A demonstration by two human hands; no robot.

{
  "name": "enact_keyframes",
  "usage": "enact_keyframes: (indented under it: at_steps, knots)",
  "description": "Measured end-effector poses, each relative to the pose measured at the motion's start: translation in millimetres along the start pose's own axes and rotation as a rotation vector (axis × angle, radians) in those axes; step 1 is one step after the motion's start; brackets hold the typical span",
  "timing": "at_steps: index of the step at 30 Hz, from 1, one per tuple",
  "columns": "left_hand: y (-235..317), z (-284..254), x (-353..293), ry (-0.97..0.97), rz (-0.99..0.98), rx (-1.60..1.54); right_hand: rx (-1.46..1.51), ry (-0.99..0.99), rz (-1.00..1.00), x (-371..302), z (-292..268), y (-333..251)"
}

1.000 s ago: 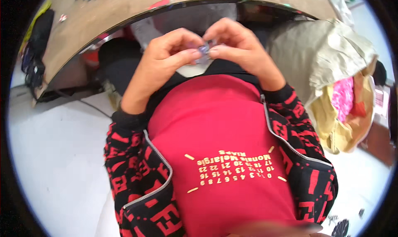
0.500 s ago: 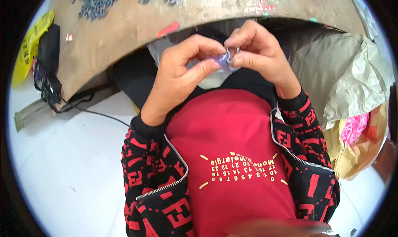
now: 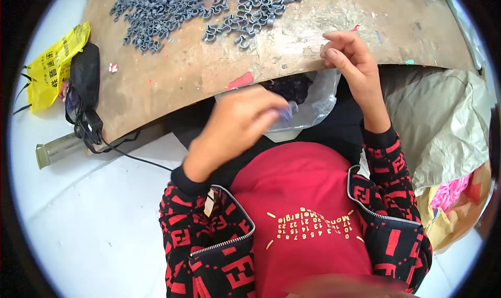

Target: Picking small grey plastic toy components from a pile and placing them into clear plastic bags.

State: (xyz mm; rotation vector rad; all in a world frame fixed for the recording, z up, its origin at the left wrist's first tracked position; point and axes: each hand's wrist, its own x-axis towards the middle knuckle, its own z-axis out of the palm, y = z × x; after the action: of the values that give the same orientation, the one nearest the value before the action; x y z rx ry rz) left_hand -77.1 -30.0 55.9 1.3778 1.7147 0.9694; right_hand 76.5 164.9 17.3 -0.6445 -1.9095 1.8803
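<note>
My left hand (image 3: 235,122), smeared by motion, pinches a small translucent purple plastic piece (image 3: 287,112) above my lap. Just beyond it an open clear plastic bag (image 3: 318,107) holds dark purple pieces (image 3: 293,88), lying under the table's front edge. My right hand (image 3: 353,63) is raised over that edge. Its fingers are loosely curled, with the thumb apart from the index finger and nothing visible between them. Many grey curved plastic hooks (image 3: 156,11) lie in a heap on the wooden table (image 3: 182,63), with a looser group (image 3: 253,11) nearer the middle.
A yellow bag (image 3: 57,68) and a black mesh pouch (image 3: 84,71) hang at the table's left end, with a black cable (image 3: 133,159) below. On the right stands a large grey-beige sack (image 3: 436,120) beside pink pieces (image 3: 450,193). A red scrap (image 3: 240,80) marks the table edge.
My hands have parted. The right has moved up and right to the table edge, away from the purple piece and grey hook; the left keeps a purple piece. More of the table has come into view.
</note>
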Motion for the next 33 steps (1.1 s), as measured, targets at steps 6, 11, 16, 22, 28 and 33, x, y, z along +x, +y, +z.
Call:
enact_keyframes:
  at_steps: [6,11,16,22,28,33]
  knots:
    - [-61.4,58.2,-19.8,-0.008,-0.086,0.216,0.0,-0.003,0.018,0.9,7.7,1.7]
    - [-26.9,27.1,-10.1,0.01,-0.047,0.118,-0.38,-0.06,-0.115,34.9,16.2,-21.1]
    - [-8.8,-33.4,26.5,0.353,-0.024,0.221,-0.671,-0.064,-0.456,78.9,39.1,6.0]
    - [-49.5,-78.9,102.2,0.649,0.26,0.59,-0.767,-0.014,-0.535,85.8,60.5,18.1]
    - [-69.3,-91.2,137.6,0.665,0.288,0.733,-0.72,0.017,-0.501,85.6,58.6,12.7]
    - [-66.6,-92.3,135.4,0.678,0.276,0.701,-0.516,0.113,-0.347,84.2,59.9,8.7]
